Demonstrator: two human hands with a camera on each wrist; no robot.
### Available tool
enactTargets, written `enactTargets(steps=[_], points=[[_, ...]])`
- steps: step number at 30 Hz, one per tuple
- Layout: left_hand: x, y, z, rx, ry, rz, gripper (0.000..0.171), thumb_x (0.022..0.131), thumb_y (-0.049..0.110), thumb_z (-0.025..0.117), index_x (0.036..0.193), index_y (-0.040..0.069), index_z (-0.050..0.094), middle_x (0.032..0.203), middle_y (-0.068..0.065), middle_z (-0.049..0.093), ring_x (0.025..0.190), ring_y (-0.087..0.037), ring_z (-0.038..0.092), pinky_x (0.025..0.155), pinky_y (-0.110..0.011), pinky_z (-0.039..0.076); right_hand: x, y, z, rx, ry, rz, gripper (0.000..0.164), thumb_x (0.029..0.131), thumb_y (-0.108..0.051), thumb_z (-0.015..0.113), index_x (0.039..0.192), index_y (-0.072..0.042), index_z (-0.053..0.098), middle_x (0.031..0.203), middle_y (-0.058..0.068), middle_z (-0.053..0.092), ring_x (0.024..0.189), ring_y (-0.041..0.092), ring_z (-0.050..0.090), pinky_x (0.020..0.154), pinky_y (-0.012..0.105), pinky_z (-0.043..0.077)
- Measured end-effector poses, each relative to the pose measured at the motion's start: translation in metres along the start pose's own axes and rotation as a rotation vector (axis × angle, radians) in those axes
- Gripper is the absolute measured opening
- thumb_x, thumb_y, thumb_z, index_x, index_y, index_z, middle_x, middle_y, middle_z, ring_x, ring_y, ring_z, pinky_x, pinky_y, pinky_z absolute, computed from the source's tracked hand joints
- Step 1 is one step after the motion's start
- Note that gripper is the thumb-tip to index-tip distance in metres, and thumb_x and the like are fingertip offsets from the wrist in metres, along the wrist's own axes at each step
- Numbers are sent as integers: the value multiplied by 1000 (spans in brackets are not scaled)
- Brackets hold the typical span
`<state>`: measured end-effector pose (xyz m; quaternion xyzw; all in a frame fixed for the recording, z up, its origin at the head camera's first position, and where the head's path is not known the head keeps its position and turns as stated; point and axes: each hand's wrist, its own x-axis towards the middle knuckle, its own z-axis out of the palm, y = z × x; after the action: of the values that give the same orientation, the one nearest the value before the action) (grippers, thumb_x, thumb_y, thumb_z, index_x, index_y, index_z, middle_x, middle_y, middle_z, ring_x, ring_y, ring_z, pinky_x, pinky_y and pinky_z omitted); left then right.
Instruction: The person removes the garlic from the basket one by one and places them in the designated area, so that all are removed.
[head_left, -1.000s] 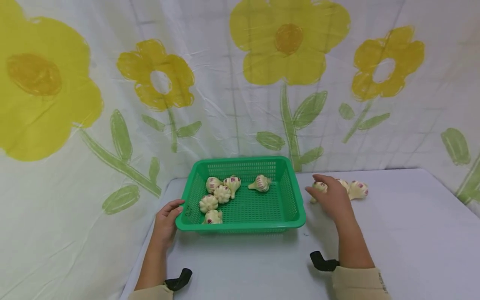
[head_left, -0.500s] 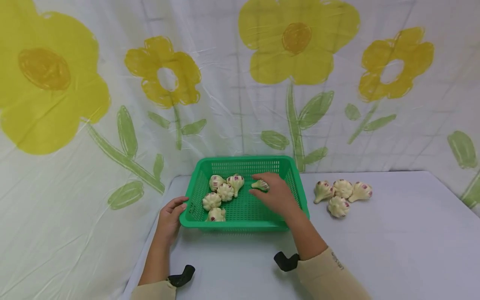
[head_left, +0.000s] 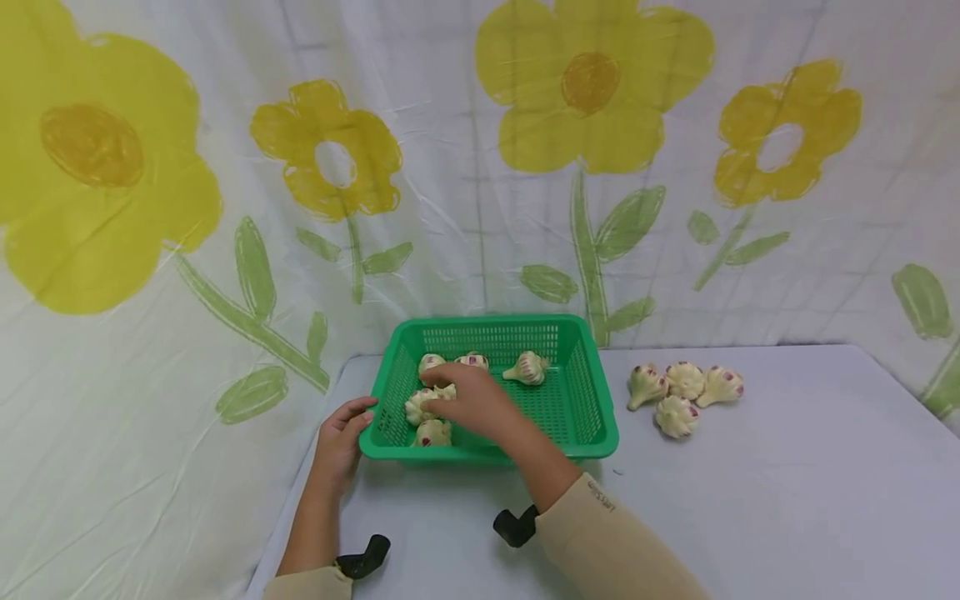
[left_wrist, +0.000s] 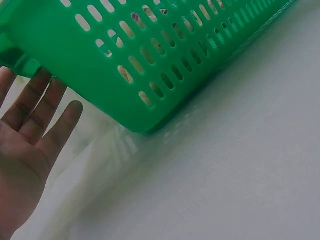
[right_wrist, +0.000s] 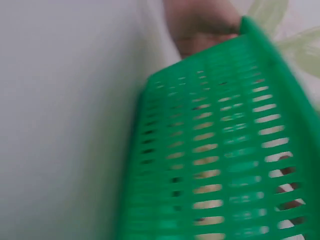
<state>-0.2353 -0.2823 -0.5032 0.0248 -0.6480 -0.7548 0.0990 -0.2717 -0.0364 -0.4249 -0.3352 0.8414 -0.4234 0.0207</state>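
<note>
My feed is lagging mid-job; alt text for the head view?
Right hand over garlic bulbs inside a green basket; left hand touches the basket's left rim. Four more bulbs lie on the white table to the right.

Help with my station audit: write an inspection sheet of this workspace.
Surface: white table, under the work.
Job's things: green basket with at least six garlic bulbs, some partly covered; four more bulbs on the table, to its right.
Clutter: one tiny scrap near the basket's front right corner.
Hands: left hand touches the basket's left rim; right hand over bulbs inside, grip unclear.
Cables: nothing seen.
Surroundings: flower-print cloth behind.
</note>
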Motion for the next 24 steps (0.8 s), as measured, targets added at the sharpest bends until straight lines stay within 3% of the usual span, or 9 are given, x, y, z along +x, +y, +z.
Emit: enactTargets(steps=[7, 11, 19, 24], points=[[-1, -3, 2, -12, 5, 6, 20, 97, 5, 58, 99, 20, 72, 96, 8, 68, 78, -4, 63, 66, -19, 54, 5, 11, 11, -92, -85, 51, 36, 95, -22, 67, 129, -13, 64, 125, 2, 66, 112, 21, 63, 88, 33, 54], [-2, -3, 1, -10, 12, 3, 22, 96, 4, 58, 98, 21, 72, 96, 9, 68, 77, -4, 63, 65, -19, 54, 7, 11, 17, -165, -173, 56, 33, 95, -12, 64, 128, -14, 65, 125, -1, 67, 114, 17, 62, 89, 29, 53], [0, -3, -2, 3, 2, 13, 22, 96, 5, 58, 99, 21, 72, 98, 10, 68, 80, -3, 64, 66, -19, 54, 11, 11, 24, -190, -297, 22, 49, 91, 9, 55, 126, -21, 68, 130, -6, 65, 125, 12, 56, 95, 26, 49], [3, -3, -2, 7, -6, 13, 22, 96, 5, 58, 99, 22, 72, 98, 10, 68, 81, -4, 64, 66, -19, 54, 13, 14, 24, -168, -372, 15, 52, 91, 13, 49, 119, -24, 72, 125, -7, 67, 116, 9, 59, 81, 19, 48]])
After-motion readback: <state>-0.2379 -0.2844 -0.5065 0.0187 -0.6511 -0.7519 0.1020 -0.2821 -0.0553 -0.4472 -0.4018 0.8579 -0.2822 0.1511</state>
